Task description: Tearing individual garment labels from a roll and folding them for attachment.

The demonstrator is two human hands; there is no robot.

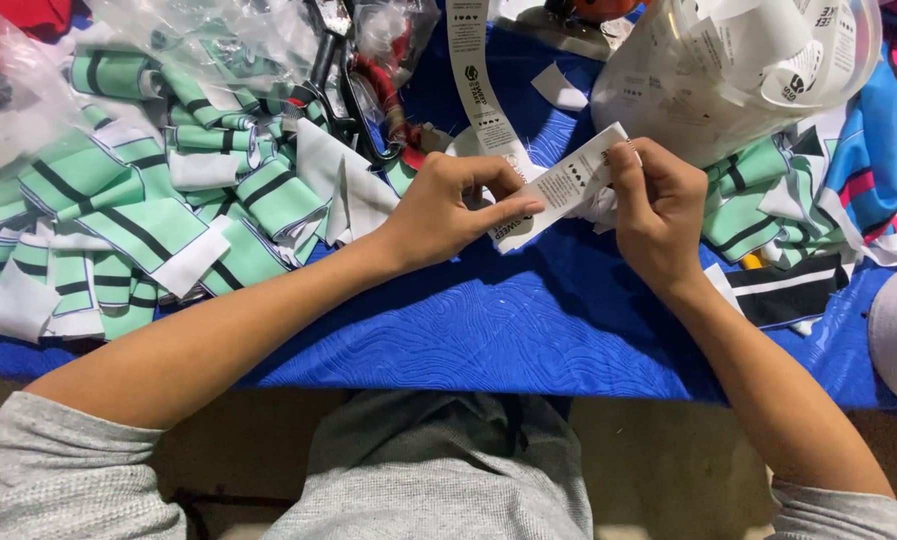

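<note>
Both of my hands hold one white printed garment label (569, 182) above a blue quilted cloth (529, 320). My left hand (449, 210) pinches the label's lower left end between thumb and fingers. My right hand (657, 205) grips its upper right end. A long white label ribbon (477, 85) runs from the top of the view down behind my left hand.
A heap of mint-green striped fabric pieces (139, 220) covers the left of the table. Black scissors (334, 75) lie among clear plastic bags at the top. A clear bag full of white labels (729, 70) stands at the upper right, with more fabric pieces (789, 200) beside it.
</note>
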